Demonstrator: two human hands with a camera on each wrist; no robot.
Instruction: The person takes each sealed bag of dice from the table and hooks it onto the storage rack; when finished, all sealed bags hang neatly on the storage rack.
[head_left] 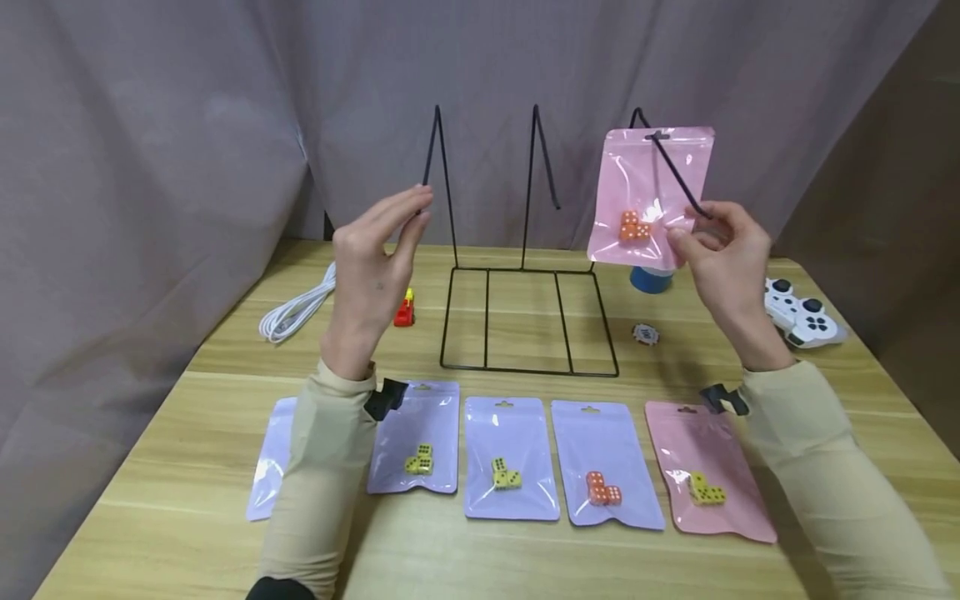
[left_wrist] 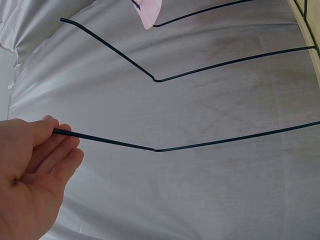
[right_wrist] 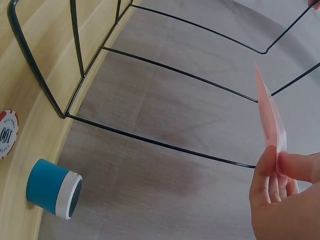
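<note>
A black wire rack (head_left: 528, 372) stands on the table with three prongs sloping toward me. My left hand (head_left: 371, 267) pinches the tip of its left prong (left_wrist: 105, 140) between thumb and fingers. On the right prong hangs a pink zip bag (head_left: 618, 171), the prong passing through its hanging slot. Orange dice (head_left: 634, 227) show inside it. My right hand (head_left: 726, 258) pinches this bag near its lower right edge; in the right wrist view the pink bag (right_wrist: 270, 117) appears edge-on between thumb and fingers.
Along the near side lie several lilac bags (head_left: 510, 433) and one pink bag (head_left: 693, 442) of dice, the leftmost partly behind my sleeve. Farther back are a white cable (head_left: 288, 317), red toy (head_left: 404, 311), blue cylinder (right_wrist: 47, 186), poker chip (head_left: 645, 334) and white game controller (head_left: 802, 317).
</note>
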